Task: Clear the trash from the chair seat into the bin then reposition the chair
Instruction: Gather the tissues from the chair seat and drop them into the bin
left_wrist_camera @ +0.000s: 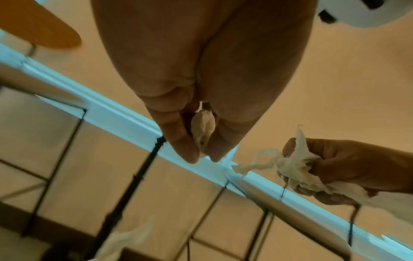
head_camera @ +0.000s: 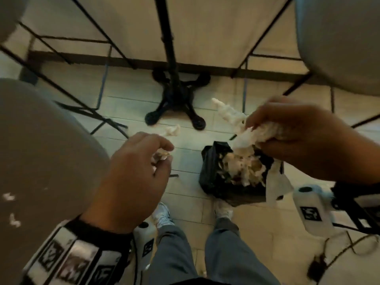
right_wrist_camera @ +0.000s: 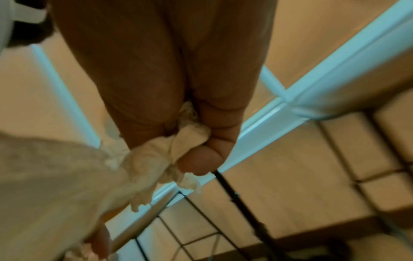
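My right hand (head_camera: 259,138) grips a large wad of white tissue (head_camera: 246,136) above the black-bagged bin (head_camera: 209,173), which is heaped with crumpled paper. The same wad (right_wrist_camera: 156,159) bulges from my fist in the right wrist view. My left hand (head_camera: 164,155) pinches a small tissue scrap (left_wrist_camera: 202,127) between thumb and fingers, left of the bin. The grey chair seat (head_camera: 41,140) lies at the left with small white scraps (head_camera: 12,219) on it. A loose tissue piece (head_camera: 172,129) shows beyond my left hand; I cannot tell whether it lies on the floor.
A black four-footed table base (head_camera: 176,99) stands on the tiled floor ahead. Thin black chair legs (head_camera: 82,108) cross at the left, and another grey seat (head_camera: 339,42) is at the upper right. My shoes (head_camera: 164,214) stand just before the bin.
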{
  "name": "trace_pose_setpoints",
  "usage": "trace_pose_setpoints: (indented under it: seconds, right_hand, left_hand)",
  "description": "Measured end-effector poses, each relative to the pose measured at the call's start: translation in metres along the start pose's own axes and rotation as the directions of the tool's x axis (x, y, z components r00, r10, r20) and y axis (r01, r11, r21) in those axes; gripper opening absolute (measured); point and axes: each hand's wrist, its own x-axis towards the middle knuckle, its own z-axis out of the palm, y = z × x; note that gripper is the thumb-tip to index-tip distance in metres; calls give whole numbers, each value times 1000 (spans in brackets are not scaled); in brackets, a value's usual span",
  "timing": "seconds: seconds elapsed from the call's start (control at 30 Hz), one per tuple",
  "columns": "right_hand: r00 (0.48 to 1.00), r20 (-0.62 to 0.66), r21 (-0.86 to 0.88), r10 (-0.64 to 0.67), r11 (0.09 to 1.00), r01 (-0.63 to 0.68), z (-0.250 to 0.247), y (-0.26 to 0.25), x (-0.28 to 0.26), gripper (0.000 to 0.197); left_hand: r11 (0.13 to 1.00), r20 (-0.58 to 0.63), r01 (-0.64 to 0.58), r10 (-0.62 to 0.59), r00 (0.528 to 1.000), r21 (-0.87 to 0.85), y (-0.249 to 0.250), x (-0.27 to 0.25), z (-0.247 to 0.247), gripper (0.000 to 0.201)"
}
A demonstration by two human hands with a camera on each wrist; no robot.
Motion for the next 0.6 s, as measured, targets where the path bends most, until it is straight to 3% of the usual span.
trace_pose_setpoints:
  seconds: [0.13, 0.33, 0.4, 0.5, 0.6]
  right_hand:
    - [967, -36, 135, 252, 960, -245, 21, 121, -27, 31]
    - [831, 47, 136, 554, 821, -555, 99, 286, -22, 30]
    - [759, 69, 210, 647, 735, -645, 132, 334, -14, 25]
    - [649, 132, 328, 749, 585, -741, 178, 395, 4, 27]
    - [528, 242, 547, 814, 335, -767, 210, 430, 23, 44]
  left_hand:
    - [998, 241, -68, 67, 968, -5, 15, 49, 115, 14]
    - [997, 560, 77, -68, 826, 8, 13, 84, 284, 17]
    - [990, 621, 138, -125, 774, 27, 4, 88, 326, 26]
    - [974, 712, 226, -175, 680, 24, -16, 84, 375, 62]
    - [972, 761, 233, -171, 626, 27, -34, 70, 397, 86]
